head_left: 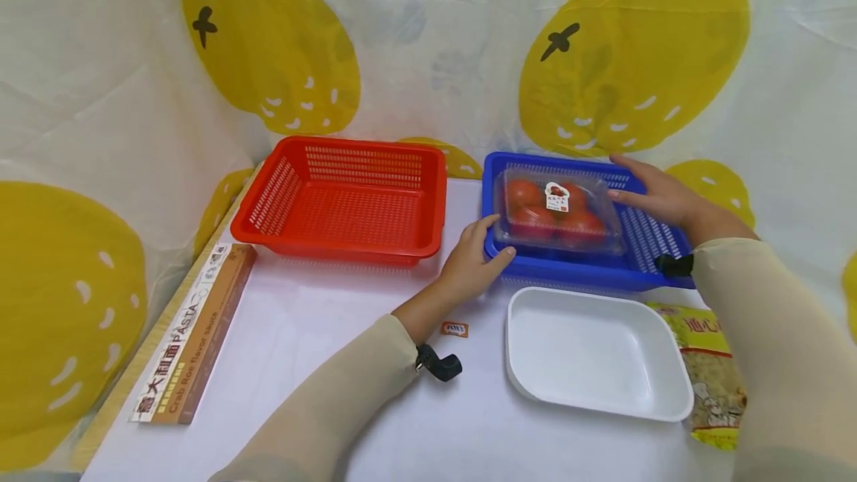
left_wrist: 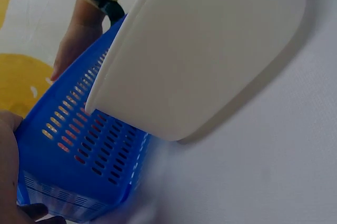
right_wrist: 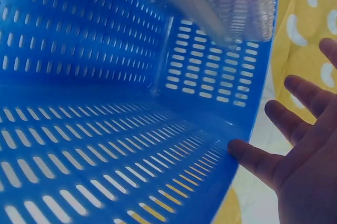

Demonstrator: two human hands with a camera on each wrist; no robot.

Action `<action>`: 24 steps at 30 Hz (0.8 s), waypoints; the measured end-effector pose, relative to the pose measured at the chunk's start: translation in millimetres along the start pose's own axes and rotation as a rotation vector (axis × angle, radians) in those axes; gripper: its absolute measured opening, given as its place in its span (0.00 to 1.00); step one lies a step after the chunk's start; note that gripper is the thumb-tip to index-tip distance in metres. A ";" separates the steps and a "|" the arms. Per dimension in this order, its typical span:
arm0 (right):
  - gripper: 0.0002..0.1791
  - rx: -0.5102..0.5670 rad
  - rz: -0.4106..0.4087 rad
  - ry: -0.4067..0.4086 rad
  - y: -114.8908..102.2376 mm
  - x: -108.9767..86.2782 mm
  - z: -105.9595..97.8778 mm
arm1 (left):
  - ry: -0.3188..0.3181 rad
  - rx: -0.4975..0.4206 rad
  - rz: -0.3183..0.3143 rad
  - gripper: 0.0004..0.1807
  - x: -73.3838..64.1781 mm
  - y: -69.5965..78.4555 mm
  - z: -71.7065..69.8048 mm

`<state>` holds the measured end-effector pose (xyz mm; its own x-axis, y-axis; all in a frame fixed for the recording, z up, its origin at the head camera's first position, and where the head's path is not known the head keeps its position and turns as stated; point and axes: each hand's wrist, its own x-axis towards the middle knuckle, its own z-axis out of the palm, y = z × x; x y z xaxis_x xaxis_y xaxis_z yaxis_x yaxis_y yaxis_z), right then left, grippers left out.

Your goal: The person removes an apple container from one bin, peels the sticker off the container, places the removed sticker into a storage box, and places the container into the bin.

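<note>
The clear pack (head_left: 561, 213), with 4 red tomatoes (head_left: 534, 220) showing, sits in the left half of the blue basket (head_left: 572, 272). At that basket's near-left corner, the left hand (head_left: 470, 265) has its thumb and fingers spread apart beside the pack; whether they press the rim or the pack, I cannot tell. The right hand (head_left: 659, 193) is at the basket's far-right side, fingers apart and clamped on nothing. Left of the blue basket stands the red basket (head_left: 368, 214); in front are the white tub (head_left: 596, 354) and, farther right, the yellow bag (head_left: 715, 372).
</note>
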<state>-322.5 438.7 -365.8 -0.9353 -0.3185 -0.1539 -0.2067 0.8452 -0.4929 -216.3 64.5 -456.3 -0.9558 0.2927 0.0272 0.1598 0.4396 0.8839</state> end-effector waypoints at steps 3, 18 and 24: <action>0.49 -0.016 0.015 -0.030 3.0 2.7 1.1 | -0.011 -0.009 -0.017 0.40 1.2 -1.7 2.6; 0.55 0.150 0.072 -0.091 24.2 19.4 28.5 | -0.020 0.028 -0.020 0.40 -0.2 -6.4 5.2; 0.58 0.265 0.126 -0.128 28.5 22.0 36.0 | -0.020 0.029 -0.015 0.40 -0.1 -8.6 6.6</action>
<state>-338.6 440.3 -414.1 -0.9016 -0.2837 -0.3265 0.0068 0.7455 -0.6665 -215.9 66.3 -467.0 -0.9531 0.3026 0.0050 0.1533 0.4683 0.8702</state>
